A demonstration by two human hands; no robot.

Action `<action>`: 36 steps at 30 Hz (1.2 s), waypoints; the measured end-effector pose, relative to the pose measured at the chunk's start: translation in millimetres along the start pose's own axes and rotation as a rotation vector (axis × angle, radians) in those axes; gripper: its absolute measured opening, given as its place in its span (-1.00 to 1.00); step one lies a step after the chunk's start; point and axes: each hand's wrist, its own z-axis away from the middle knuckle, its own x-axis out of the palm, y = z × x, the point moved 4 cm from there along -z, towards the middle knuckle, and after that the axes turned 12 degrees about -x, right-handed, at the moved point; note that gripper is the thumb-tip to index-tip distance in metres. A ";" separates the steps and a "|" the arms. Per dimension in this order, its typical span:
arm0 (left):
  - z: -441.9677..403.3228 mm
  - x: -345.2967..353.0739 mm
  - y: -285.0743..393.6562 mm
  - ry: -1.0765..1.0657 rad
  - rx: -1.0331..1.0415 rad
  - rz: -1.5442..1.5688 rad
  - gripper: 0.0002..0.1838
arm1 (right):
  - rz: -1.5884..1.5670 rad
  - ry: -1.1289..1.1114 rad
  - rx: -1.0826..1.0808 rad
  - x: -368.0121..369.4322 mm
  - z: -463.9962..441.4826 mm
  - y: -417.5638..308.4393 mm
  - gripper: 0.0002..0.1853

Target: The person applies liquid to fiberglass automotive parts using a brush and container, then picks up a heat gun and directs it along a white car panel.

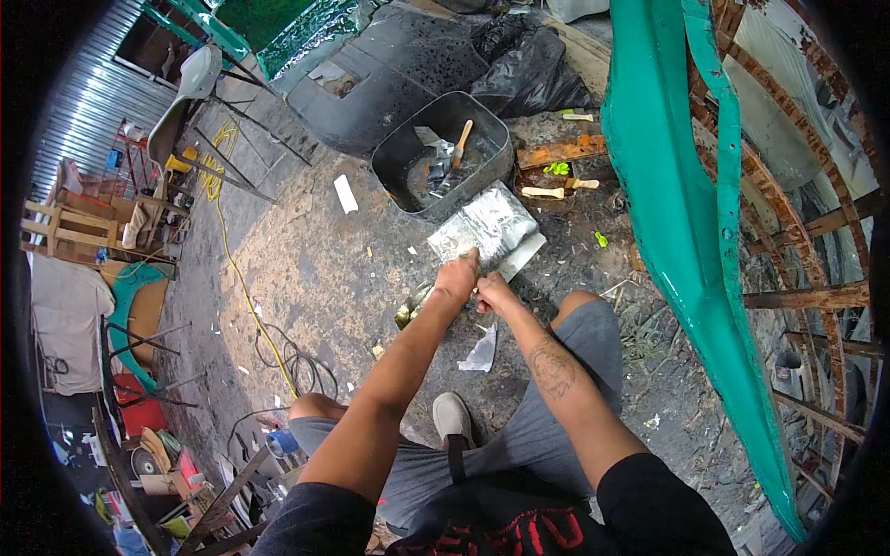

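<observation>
My left hand [457, 275] is closed at the near edge of a silvery, foil-like covered slab [487, 222], and its fingertips touch that edge. Just right of it and close against it, my right hand [494, 295] is curled shut; whatever sits between the fingers of either hand is hidden. A pale flat strip [523, 257] sticks out from under the slab's right side. By my left wrist lies a small crumpled, shiny container [413, 304]. Below my hands, a torn whitish scrap [479, 350] rests on the floor.
Beyond the slab stands a black tub [501, 153] holding a wooden-handled brush [463, 139]. More brushes [543, 193] lie to its right. A long glossy green panel [667, 176] runs down the right side, beside rusty ribs. A yellow cord [243, 283] crosses the floor at left.
</observation>
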 end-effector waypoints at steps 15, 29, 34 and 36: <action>11.5 -1.3 3.4 0.017 0.035 -0.047 -0.75 | -0.025 -0.008 -0.069 2.3 -7.1 4.8 -0.80; -7.2 -1.8 -11.1 0.150 -0.082 0.072 -0.70 | 0.032 -0.072 -0.013 -0.5 11.8 -2.5 -0.73; -21.9 -6.4 -50.7 0.519 -0.123 0.586 -0.85 | 0.125 -0.070 0.004 -13.6 11.8 -3.5 -0.65; -23.3 -12.3 -63.3 0.473 -0.237 0.727 -0.83 | 0.265 -0.044 -0.202 -20.5 2.1 4.9 -0.63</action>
